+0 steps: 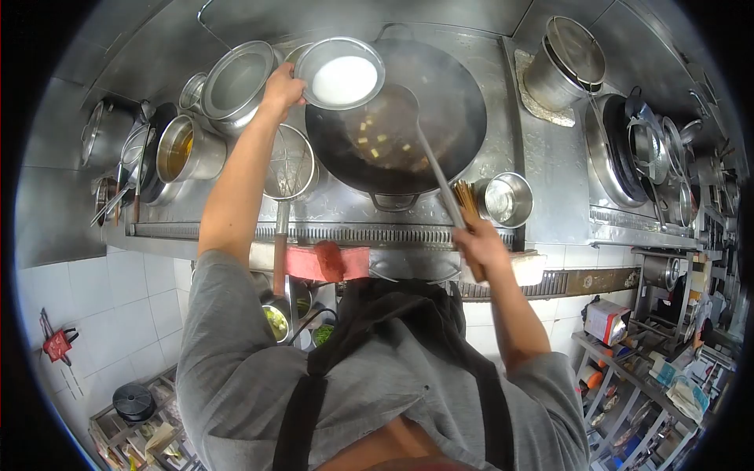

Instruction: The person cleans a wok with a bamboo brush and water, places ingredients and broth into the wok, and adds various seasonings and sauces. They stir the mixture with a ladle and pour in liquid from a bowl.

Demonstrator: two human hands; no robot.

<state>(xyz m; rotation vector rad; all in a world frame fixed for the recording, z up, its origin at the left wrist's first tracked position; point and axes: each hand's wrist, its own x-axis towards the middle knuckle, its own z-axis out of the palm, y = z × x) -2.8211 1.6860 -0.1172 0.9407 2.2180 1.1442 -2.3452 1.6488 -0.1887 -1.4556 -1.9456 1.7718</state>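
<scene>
My left hand (284, 88) grips the rim of a metal bowl (375, 92) and holds it over the left side of the wok (470, 102). White liquid (343, 80) lies in the bowl, which looks slightly tilted. In the wok, pale yellow cubes (373, 140) sit in brownish liquid, and steam blurs the far part. My right hand (482, 247) is closed round the wooden end of a long ladle (437, 169), whose head reaches into the wok and is partly hidden by food and steam. Close by stands a bundle of thin sticks (466, 196).
A strainer (289, 165) rests left of the wok, beside a pot of amber liquid (177, 153). A metal pot (506, 199) stands at the right front. A red cloth (330, 261) lies on the front edge. A tall lidded pot (559, 71) is at the back right.
</scene>
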